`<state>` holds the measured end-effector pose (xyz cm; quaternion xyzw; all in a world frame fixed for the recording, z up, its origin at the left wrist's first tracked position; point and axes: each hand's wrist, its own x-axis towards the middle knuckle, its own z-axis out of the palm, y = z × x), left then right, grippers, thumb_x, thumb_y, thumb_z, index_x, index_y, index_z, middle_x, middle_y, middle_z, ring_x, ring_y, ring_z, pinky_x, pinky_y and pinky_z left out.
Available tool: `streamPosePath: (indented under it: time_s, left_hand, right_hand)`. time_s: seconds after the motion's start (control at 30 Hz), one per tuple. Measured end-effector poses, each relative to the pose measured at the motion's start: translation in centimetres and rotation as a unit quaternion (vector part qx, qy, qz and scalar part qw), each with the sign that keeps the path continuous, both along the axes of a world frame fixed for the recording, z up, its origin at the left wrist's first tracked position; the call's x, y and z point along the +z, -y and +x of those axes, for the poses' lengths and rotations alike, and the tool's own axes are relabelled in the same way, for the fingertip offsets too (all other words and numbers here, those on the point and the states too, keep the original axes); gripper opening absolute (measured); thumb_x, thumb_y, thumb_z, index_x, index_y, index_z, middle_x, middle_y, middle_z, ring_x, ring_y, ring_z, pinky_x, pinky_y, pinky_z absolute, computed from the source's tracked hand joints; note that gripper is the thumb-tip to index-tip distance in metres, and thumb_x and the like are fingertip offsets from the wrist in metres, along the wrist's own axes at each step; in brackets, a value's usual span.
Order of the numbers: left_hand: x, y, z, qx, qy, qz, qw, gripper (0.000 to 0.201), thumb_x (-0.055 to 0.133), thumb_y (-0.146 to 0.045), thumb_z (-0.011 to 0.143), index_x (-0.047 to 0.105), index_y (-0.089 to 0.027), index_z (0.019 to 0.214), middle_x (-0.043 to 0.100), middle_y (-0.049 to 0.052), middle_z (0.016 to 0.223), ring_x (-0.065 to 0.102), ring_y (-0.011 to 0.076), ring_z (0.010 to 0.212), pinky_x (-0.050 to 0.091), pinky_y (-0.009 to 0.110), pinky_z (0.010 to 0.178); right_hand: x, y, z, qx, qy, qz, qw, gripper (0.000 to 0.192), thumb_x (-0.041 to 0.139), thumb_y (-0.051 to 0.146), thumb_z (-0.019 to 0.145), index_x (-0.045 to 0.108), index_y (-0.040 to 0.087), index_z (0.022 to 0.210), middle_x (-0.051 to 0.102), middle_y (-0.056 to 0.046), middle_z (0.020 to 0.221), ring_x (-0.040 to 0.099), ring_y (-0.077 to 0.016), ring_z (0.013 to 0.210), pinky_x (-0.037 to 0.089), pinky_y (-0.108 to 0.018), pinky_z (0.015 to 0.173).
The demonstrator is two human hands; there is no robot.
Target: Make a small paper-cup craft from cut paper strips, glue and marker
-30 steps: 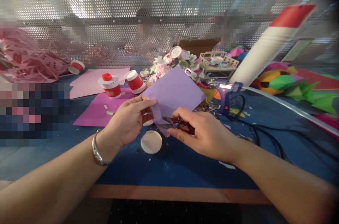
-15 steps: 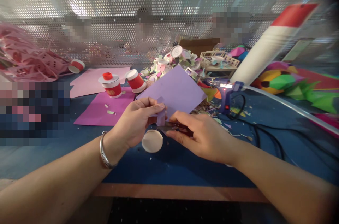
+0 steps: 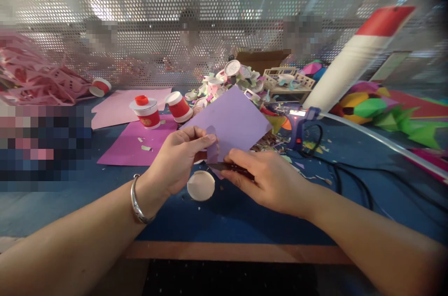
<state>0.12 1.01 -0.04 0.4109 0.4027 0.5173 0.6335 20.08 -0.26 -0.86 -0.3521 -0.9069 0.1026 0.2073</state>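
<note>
Between the thumb and fingers of my left hand (image 3: 178, 156) is a small purple paper strip (image 3: 212, 149). My right hand (image 3: 271, 177) is closed round scissors (image 3: 241, 171), their dark blades at the strip's lower end; most of the handles are hidden by my fingers. Just under the blades shows a small lilac paper snippet (image 3: 217, 173). A round, pale paper lid or disc (image 3: 201, 186) lies on the table below both hands. Behind them rests a large purple paper sheet (image 3: 234, 118), one corner pointing away from me.
Red-and-white paper cups (image 3: 178, 107) and a magenta sheet (image 3: 129, 144) are at left. Scraps and cut cup pieces (image 3: 224, 79) pile up behind. To the right stand a blue glue gun (image 3: 297, 125) with black cable (image 3: 350, 170) and a tilted white tube (image 3: 346, 67). A perforated screen (image 3: 140, 53) closes the back.
The scissor blades have closed across the lower end of the strip, and a lilac snippet now shows beneath them. Both hands stay almost in place.
</note>
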Motion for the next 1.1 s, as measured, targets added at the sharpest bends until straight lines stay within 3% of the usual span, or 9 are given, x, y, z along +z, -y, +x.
streamPosePath:
  time_s: [0.2,0.37,0.47,0.63,0.9,1.0,1.1]
  left_hand:
    - [0.2,-0.2,0.0,0.032,0.011,0.023,0.999,0.024,0.076,-0.017,0.081,0.058,-0.015,0.065,0.067,0.002,0.076,0.061,0.0117,0.068,0.052,0.027,0.071]
    - [0.3,-0.1,-0.1,0.027,-0.002,0.024,0.999,0.024,0.077,-0.019,0.083,0.059,-0.015,0.067,0.066,0.001,0.072,0.060,0.0113,0.065,0.051,0.025,0.067]
    - [0.0,0.0,-0.2,-0.006,-0.018,0.025,1.000,0.024,0.079,-0.025,0.082,0.061,-0.015,0.068,0.065,0.001,0.069,0.059,0.0111,0.062,0.049,0.025,0.065]
    - [-0.2,0.2,-0.1,-0.059,-0.041,0.048,0.996,0.022,0.076,-0.031,0.085,0.067,-0.015,0.073,0.063,0.001,0.070,0.057,0.0103,0.063,0.044,0.022,0.061]
    - [0.2,0.9,0.1,-0.165,-0.095,0.037,0.981,0.027,0.057,-0.033,0.101,0.065,-0.013,0.083,0.062,0.003,0.074,0.056,0.0097,0.062,0.046,0.019,0.057]
    - [0.1,1.1,0.1,-0.200,-0.064,0.024,0.977,0.028,0.052,-0.034,0.104,0.064,-0.014,0.088,0.066,0.005,0.081,0.059,0.0108,0.063,0.048,0.020,0.056]
    - [0.0,1.1,0.1,-0.232,-0.029,0.014,0.972,0.031,0.046,-0.034,0.106,0.062,-0.015,0.089,0.068,0.007,0.082,0.063,0.0135,0.069,0.051,0.022,0.060]
  right_hand:
    - [-0.1,0.4,-0.3,0.030,0.001,0.001,1.000,0.028,0.047,0.041,0.105,0.062,0.019,0.097,0.067,0.000,0.069,0.060,-0.0147,0.057,0.033,-0.028,0.055]
    - [0.4,0.1,-0.2,-0.036,-0.122,-0.080,0.989,0.027,0.057,0.047,0.100,0.057,0.019,0.101,0.057,0.004,0.067,0.051,-0.0106,0.055,0.037,-0.025,0.055]
    - [0.6,-0.1,0.0,-0.070,-0.196,-0.135,0.969,0.029,0.059,0.049,0.099,0.056,0.021,0.101,0.054,0.004,0.069,0.048,-0.0110,0.058,0.038,-0.025,0.054]
    - [0.3,-0.7,0.2,-0.071,-0.277,-0.229,0.931,0.032,0.068,0.052,0.093,0.057,0.023,0.098,0.054,0.004,0.071,0.050,-0.0123,0.061,0.040,-0.025,0.054]
    - [0.6,-1.3,-0.1,-0.058,-0.358,-0.283,0.888,0.032,0.080,0.042,0.084,0.060,0.020,0.095,0.061,0.004,0.077,0.057,-0.0107,0.068,0.047,-0.023,0.060]
    - [0.7,-1.3,-0.2,-0.024,-0.385,-0.326,0.863,0.026,0.078,0.039,0.086,0.061,0.020,0.094,0.064,0.003,0.078,0.063,-0.0111,0.069,0.052,-0.024,0.063]
    - [0.7,-1.2,-0.3,0.001,-0.407,-0.362,0.839,0.025,0.076,0.038,0.089,0.060,0.020,0.093,0.064,0.003,0.077,0.064,-0.0103,0.064,0.049,-0.023,0.056]
